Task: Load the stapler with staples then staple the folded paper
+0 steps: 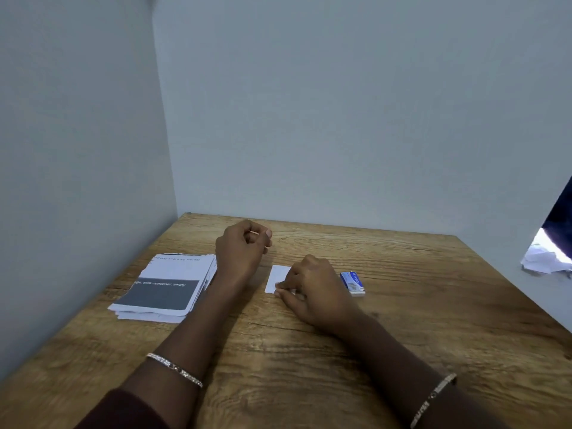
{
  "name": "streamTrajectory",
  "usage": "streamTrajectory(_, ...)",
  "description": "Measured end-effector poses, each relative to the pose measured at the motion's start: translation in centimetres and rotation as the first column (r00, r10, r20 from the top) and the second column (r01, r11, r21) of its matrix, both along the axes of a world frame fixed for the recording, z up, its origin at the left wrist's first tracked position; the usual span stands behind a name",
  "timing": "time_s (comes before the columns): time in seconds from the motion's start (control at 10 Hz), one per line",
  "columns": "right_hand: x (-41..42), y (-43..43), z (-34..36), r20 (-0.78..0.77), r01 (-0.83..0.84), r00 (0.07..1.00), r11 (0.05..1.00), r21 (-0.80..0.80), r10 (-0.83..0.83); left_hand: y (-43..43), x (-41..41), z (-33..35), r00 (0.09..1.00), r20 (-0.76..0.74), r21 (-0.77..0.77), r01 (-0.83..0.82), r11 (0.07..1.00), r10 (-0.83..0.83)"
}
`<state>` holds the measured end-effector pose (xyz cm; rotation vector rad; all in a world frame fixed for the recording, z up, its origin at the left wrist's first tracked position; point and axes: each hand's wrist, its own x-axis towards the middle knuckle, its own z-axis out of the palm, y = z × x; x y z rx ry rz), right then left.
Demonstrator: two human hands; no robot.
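Note:
A small white folded paper (276, 277) lies flat on the wooden table (309, 351) at its middle. My right hand (312, 289) rests on the paper's right part, fingertips pressing its near edge. My left hand (243, 246) hovers just behind and left of the paper, fingers curled shut; whether something small sits inside it I cannot tell. A blue and white staple box (353, 283) lies just right of my right hand. No stapler is in view.
A stack of printed sheets (164, 286) with torn edges lies at the left of the table. Grey walls close off the left and back sides. Crumpled white paper (541, 261) shows past the table's right edge.

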<state>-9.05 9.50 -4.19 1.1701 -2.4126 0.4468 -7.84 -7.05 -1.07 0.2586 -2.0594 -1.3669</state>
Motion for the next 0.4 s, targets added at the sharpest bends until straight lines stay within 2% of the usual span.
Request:
streamTrajectory(0.1, 1.3, -0.1, 0.4, 0.027, 0.076, 0.997, 0.996, -0.047, -0.075, 1.0, 2.2, -0.7, 1.0, -0.016, 0.018, -0.014, 1.0, 0.014)
streamTrajectory(0.2, 3.0, 0.1, 1.1, 0.054, 0.151, 0.988, 0.976, -0.156, -0.144, 1.8, 4.8, -1.1, 0.999, -0.034, -0.017, -0.023, 1.0, 0.023)
streamTrajectory(0.4, 6.3, 2.1, 2.5, 0.089, 0.268, 0.963, 0.933, -0.239, -0.254, 2.6, 9.7, -0.1, 0.997, -0.062, -0.093, -0.042, 0.995, 0.037)
